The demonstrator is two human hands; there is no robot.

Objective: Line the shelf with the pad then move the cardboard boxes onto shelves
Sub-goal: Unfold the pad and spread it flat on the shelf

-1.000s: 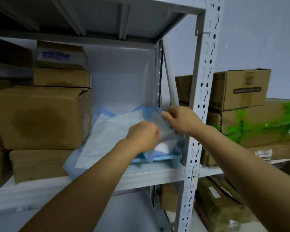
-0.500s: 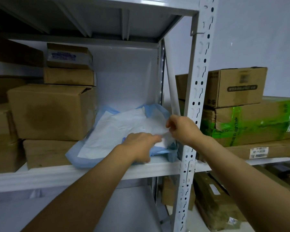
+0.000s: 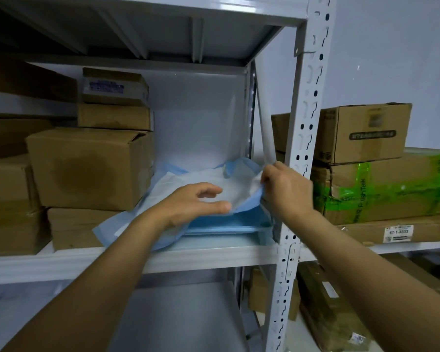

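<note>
A white pad with a blue backing (image 3: 173,181) lies crumpled on the grey metal shelf (image 3: 214,255), partly unfolded, its right part raised. My right hand (image 3: 285,191) pinches the pad's right edge beside the shelf upright (image 3: 302,138). My left hand (image 3: 196,201) hovers over the pad's middle, fingers relaxed and spread, thumb near the blue edge. Cardboard boxes (image 3: 92,166) are stacked on the same shelf at the left, touching the pad's left side.
More cardboard boxes (image 3: 366,133) sit on the neighbouring shelf to the right, one wrapped in green tape (image 3: 391,189). Further boxes (image 3: 325,313) lie on the floor level below. The lower shelf board (image 3: 175,313) shows bare grey metal.
My left hand has let go of the pad and opened above it. My right hand has kept its pinch and drawn the edge toward the upright. The view shifted slightly left.
</note>
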